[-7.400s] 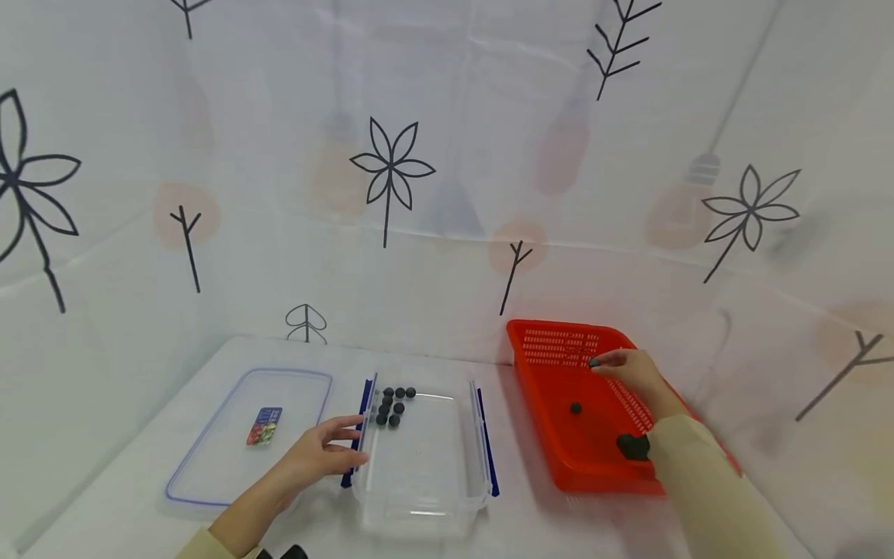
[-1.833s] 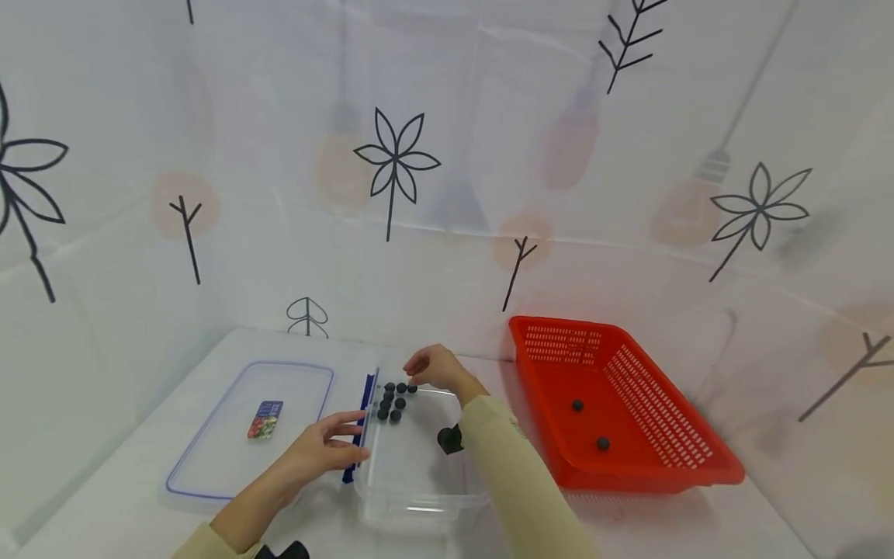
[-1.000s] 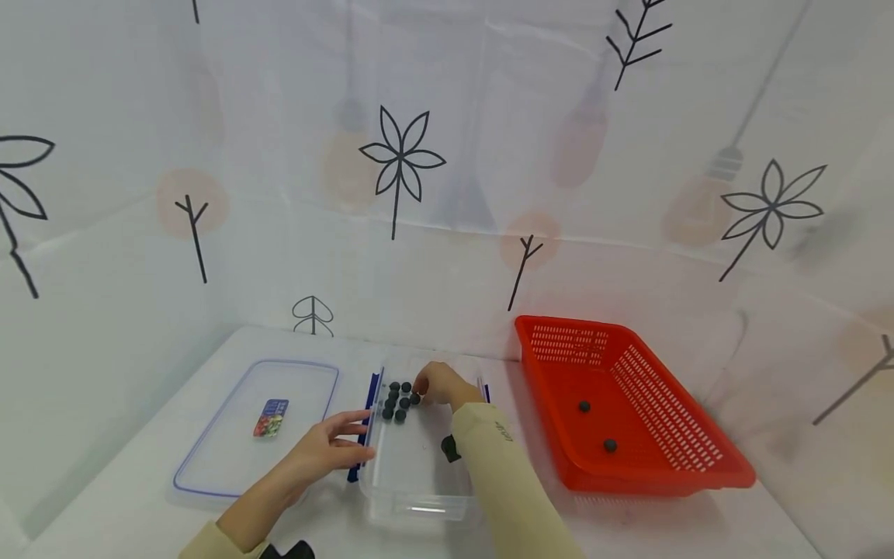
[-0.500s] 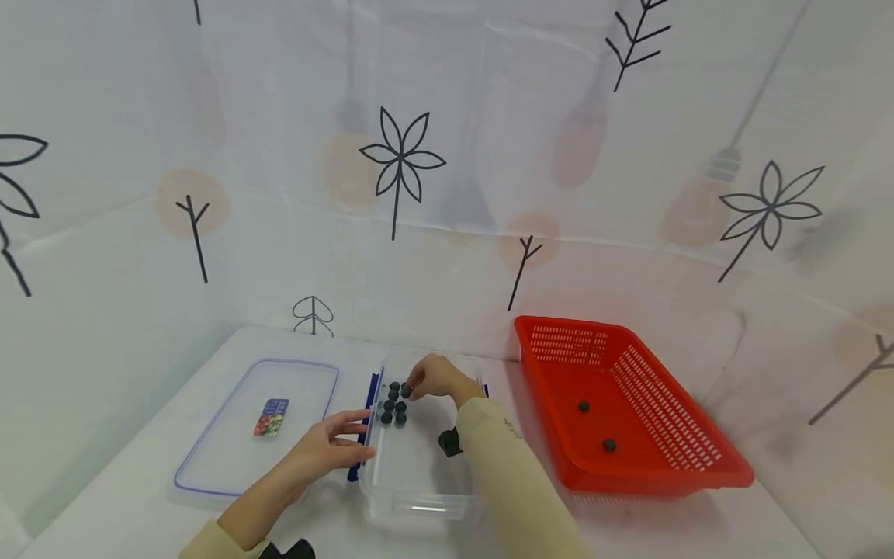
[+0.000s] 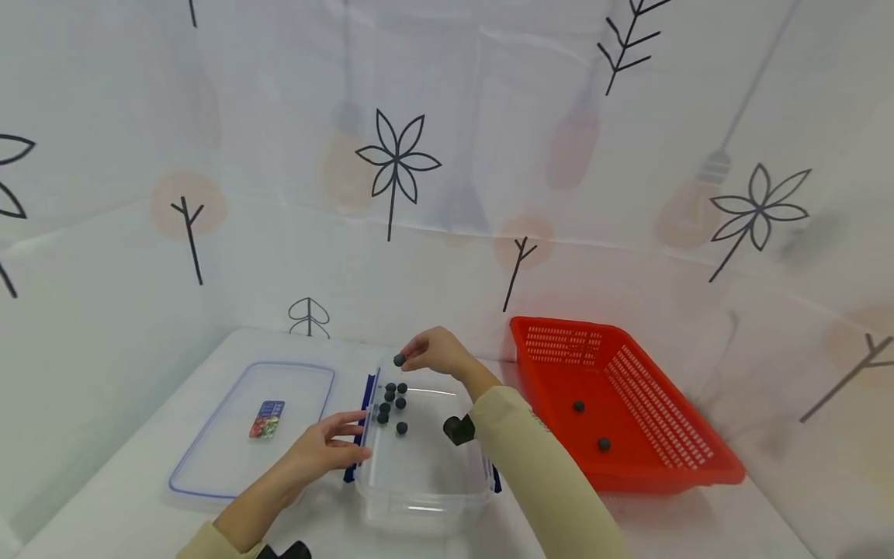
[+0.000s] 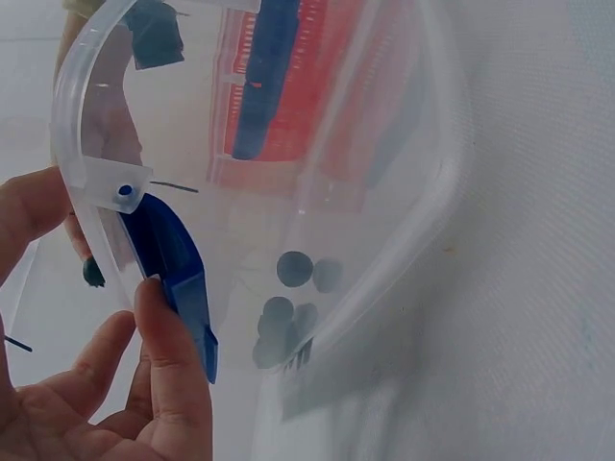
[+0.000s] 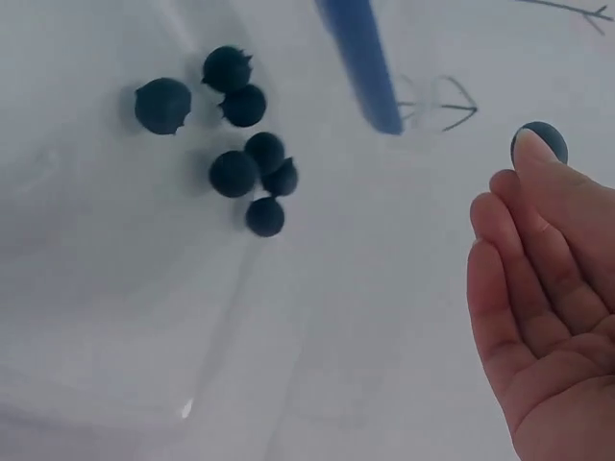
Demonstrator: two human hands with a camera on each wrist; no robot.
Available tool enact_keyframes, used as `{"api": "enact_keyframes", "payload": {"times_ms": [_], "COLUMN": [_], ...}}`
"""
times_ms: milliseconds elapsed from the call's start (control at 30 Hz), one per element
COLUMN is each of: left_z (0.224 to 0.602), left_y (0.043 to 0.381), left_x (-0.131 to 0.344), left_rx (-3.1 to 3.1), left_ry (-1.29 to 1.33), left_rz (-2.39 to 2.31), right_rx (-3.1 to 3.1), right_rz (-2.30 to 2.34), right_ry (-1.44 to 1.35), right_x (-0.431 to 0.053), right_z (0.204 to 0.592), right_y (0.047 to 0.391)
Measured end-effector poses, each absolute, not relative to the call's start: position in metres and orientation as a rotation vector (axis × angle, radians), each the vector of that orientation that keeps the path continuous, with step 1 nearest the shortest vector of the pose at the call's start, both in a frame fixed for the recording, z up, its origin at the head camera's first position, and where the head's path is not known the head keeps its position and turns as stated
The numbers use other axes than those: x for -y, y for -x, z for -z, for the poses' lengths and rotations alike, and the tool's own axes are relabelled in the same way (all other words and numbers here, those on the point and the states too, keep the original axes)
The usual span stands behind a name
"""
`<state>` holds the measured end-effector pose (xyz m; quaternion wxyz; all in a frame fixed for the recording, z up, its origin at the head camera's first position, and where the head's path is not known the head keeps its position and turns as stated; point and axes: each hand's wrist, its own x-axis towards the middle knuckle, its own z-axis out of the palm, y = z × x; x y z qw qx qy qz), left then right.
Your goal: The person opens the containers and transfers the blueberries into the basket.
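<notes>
My right hand (image 5: 436, 353) pinches a dark blueberry (image 5: 400, 360) between thumb and fingertips, above the far left end of a clear plastic box (image 5: 419, 505). The same hand (image 7: 557, 307) holds the berry at the right of the right wrist view. Several more blueberries (image 7: 233, 174) lie below in the box, clustered along its left wall. One blueberry (image 5: 401, 428) lies a little apart, nearer me. My left hand (image 5: 324, 448) touches the box's left side with its fingertips, fingers relaxed. In the left wrist view its fingers meet the rim and a blue latch (image 6: 178, 274).
A red perforated basket (image 5: 649, 477) stands at the right with two blueberries in it. Left of the box lies a clear lid (image 5: 209, 458) with a blue edge and a printed label (image 5: 267, 419). Patterned cloth (image 5: 461, 155) hangs behind the white table (image 5: 140, 466).
Earlier, my right hand held a blueberry over the basket, then reached into the box. Now it has risen from the cluster with one berry. A front berry sits nearer me. My left hand stays put.
</notes>
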<state>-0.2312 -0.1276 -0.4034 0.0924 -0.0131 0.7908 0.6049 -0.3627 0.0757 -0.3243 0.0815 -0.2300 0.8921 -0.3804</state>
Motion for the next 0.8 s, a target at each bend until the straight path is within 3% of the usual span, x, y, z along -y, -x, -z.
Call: {"api": "enact_keyframes", "payload": {"times_ms": [800], "left_z": [0.405], "left_y": [0.228], "left_x": [0.124], "left_rx": [-2.378], "left_ry": [0.036], "left_rz": [-1.771], "right_rx": [-2.520], "right_rz": [1.626], "right_ry": [0.545], "right_x": [-0.119], "right_z": [0.294], "right_y": [0.306]}}
